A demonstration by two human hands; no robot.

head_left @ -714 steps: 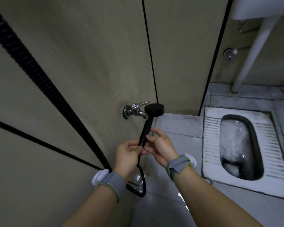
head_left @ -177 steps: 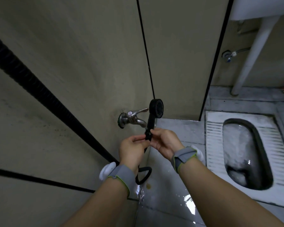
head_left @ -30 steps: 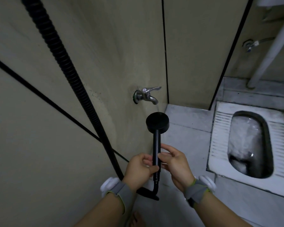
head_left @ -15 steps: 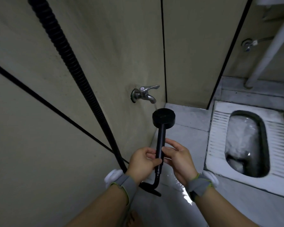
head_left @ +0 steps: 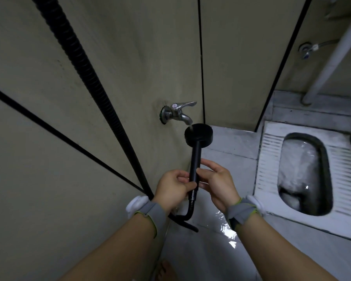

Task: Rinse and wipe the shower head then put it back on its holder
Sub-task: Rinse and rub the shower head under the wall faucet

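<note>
Where hands (head_left: 197,185) pinch it, shower head (head_left: 199,135) handle partly hidden.

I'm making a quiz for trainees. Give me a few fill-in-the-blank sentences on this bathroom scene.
1. Both hands grip the shower head by its ____.
2. Its round head sits just under the ____ spout.
3. The hose leaves the handle's ____ end.

Missing words: handle; tap; lower

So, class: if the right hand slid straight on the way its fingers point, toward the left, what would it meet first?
The right hand already pinches the shower head handle, so that blocks it at once. Just past it are the left hand's fingers, then probably the wall; depth is unclear.
</note>
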